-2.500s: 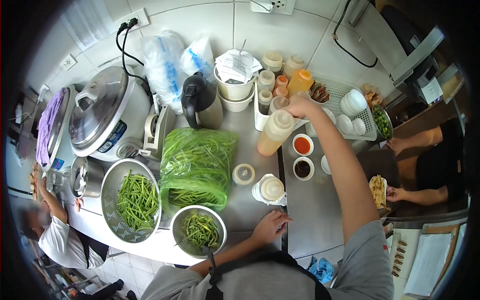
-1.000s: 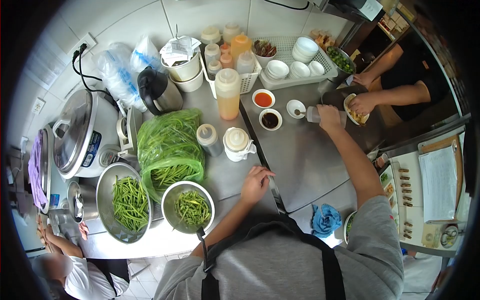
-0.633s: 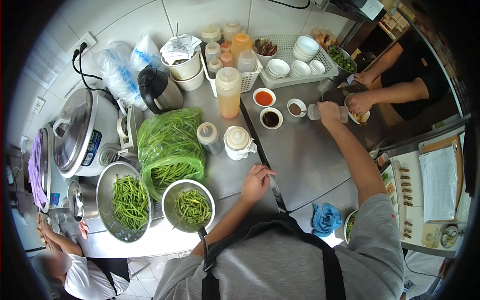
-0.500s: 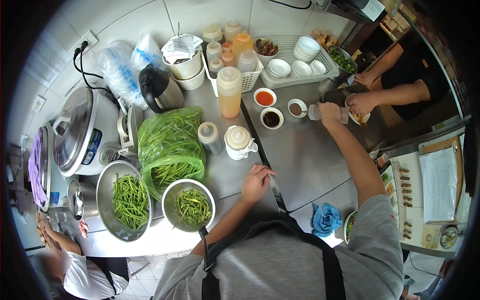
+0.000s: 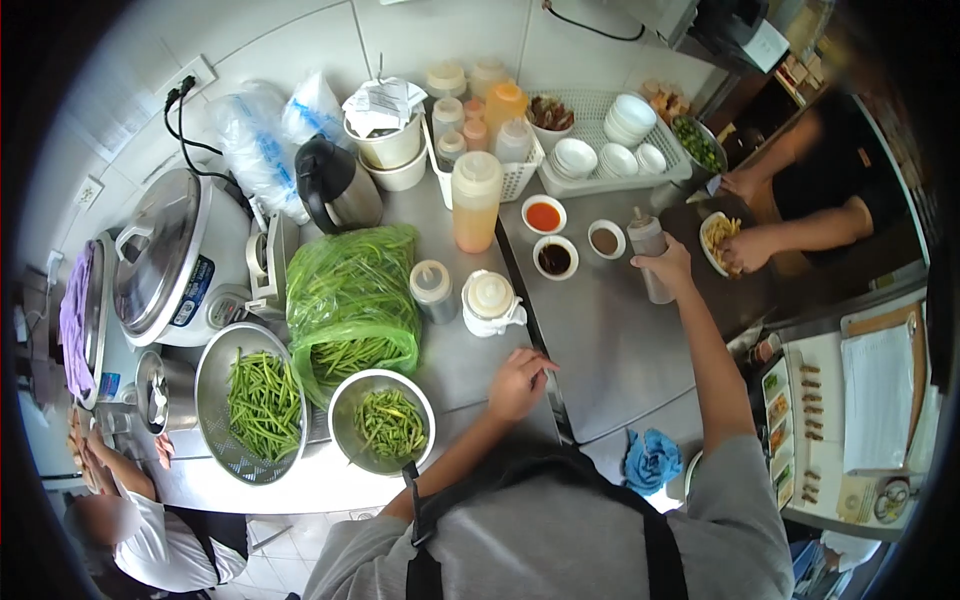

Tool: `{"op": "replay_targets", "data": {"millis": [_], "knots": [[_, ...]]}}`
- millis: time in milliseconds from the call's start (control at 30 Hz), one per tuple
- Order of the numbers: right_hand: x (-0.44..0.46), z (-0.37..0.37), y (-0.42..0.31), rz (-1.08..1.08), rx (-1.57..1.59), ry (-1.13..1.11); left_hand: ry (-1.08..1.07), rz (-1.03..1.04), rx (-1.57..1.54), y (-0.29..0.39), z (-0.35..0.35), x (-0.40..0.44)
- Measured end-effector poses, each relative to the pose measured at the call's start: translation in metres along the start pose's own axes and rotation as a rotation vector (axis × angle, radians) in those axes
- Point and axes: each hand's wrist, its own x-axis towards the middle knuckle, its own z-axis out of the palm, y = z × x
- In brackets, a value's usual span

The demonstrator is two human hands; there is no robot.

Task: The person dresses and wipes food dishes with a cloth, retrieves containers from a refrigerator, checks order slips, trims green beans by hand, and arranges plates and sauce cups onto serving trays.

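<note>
My right hand (image 5: 668, 268) is wrapped round a clear squeeze bottle (image 5: 650, 240), held upright with its nozzle up over the steel counter. Just left of it stand three small white bowls: one with brown sauce (image 5: 604, 240), one with red sauce (image 5: 543, 215) and one with dark sauce (image 5: 553, 260). My left hand (image 5: 520, 384) hovers near the counter's front, empty, its fingers loosely bent and apart. Nearest to it are a white lidded container wrapped in cloth or paper (image 5: 490, 302) and a metal bowl of cut green beans (image 5: 380, 420).
A colander of green beans (image 5: 255, 405) and a green bag of beans (image 5: 355, 275) lie left, beside a rice cooker (image 5: 165, 260). A tall squeeze bottle (image 5: 475, 205) stands behind. At right, a co-worker's hand (image 5: 752, 247) reaches into a food bowl (image 5: 712, 232). A blue cloth (image 5: 652, 460) lies in front.
The squeeze bottle in my right hand has gone from lying sideways to upright, and the hand has lowered slightly. My left hand stays about where it was. The co-worker's hand has shifted right in the bowl.
</note>
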Motion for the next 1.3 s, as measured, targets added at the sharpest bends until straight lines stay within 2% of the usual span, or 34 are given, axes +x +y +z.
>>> {"op": "replay_targets", "data": {"millis": [67, 133, 200, 300, 333, 367, 433, 467, 533, 567, 600, 667, 767, 867, 967, 1067, 1167, 1267, 1300], "knots": [[0.012, -0.008, -0.023, -0.037, 0.284, 0.02, 0.004, 0.003, 0.005, 0.002, 0.001, 0.002], [0.016, -0.028, -0.083, -0.105, 0.565, -0.02, -0.005, 0.001, 0.012, 0.004, 0.0, 0.002], [0.025, -0.043, -0.14, -0.281, 0.775, -0.089, -0.022, 0.018, 0.015, -0.002, 0.003, -0.002], [0.047, -0.039, -0.213, -0.492, 0.654, -0.065, -0.035, 0.04, 0.039, 0.002, 0.0, -0.002], [0.043, -0.039, -0.242, -0.5, 0.581, -0.042, -0.047, 0.028, 0.041, 0.002, 0.0, -0.004], [0.066, -0.012, -0.249, -0.566, 0.639, 0.014, -0.04, 0.031, 0.044, 0.003, 0.0, -0.004], [0.082, 0.029, -0.267, -0.56, 0.709, 0.063, -0.056, 0.045, 0.053, 0.002, 0.001, -0.005], [0.075, 0.038, -0.277, -0.494, 0.583, 0.116, -0.08, 0.017, 0.04, 0.008, -0.003, -0.004], [0.08, 0.068, -0.278, -0.503, 0.559, 0.018, -0.114, 0.047, 0.035, 0.003, -0.004, -0.004], [0.079, 0.081, -0.277, -0.526, 0.553, 0.126, -0.117, 0.036, 0.034, 0.001, -0.004, -0.005], [0.077, 0.079, -0.279, -0.439, 0.657, 0.055, -0.12, 0.017, 0.027, -0.001, -0.003, -0.005], [0.076, 0.074, -0.281, -0.336, 0.628, 0.093, -0.119, 0.026, 0.023, -0.005, -0.001, -0.004], [0.072, 0.058, -0.278, -0.352, 0.536, 0.098, -0.111, 0.031, 0.043, -0.001, 0.001, -0.006], [0.062, 0.045, -0.273, -0.458, 0.466, -0.021, -0.109, 0.051, 0.049, -0.002, 0.002, -0.006], [0.07, 0.062, -0.261, -0.67, 0.338, -0.153, -0.118, 0.035, 0.048, 0.0, 0.001, -0.005], [0.077, 0.089, -0.258, -0.787, 0.001, -0.054, -0.115, 0.043, 0.052, -0.001, 0.001, -0.006], [0.088, 0.103, -0.258, -0.777, -0.277, 0.024, -0.12, 0.041, 0.055, 0.001, 0.0, -0.005], [0.089, 0.074, -0.276, -0.725, -0.231, -0.167, -0.123, 0.056, 0.06, -0.001, 0.0, -0.006], [0.085, 0.049, -0.286, -0.75, 0.09, -0.127, -0.122, 0.068, 0.06, -0.003, 0.001, -0.006]]}}
